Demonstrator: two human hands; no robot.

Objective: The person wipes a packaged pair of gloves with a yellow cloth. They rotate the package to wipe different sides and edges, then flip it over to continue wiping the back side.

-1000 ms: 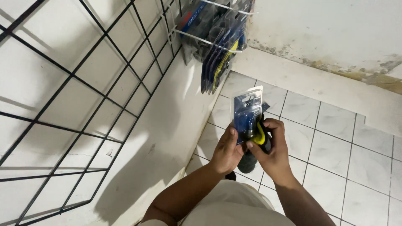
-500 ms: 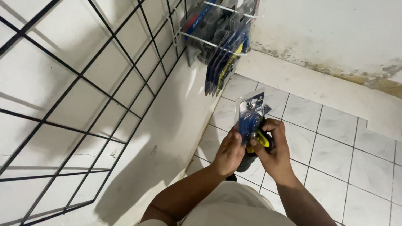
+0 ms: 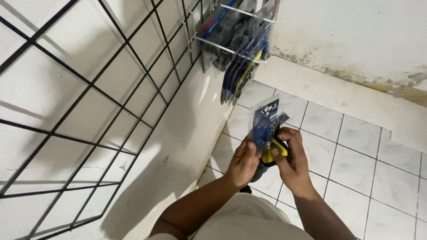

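Blue blister pack [image 3: 263, 126] with a yellow tool is gripped by both the left hand [image 3: 243, 163] and right hand [image 3: 291, 162], below the grid's [image 3: 111, 102] hanging packs [image 3: 240, 53].

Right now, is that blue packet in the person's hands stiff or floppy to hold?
Probably fairly stiff: the blue blister pack stands upright above the left hand and right hand without drooping. Its glossy clear front may be slippery. It looks light, since the fingertips alone seem to steady it.
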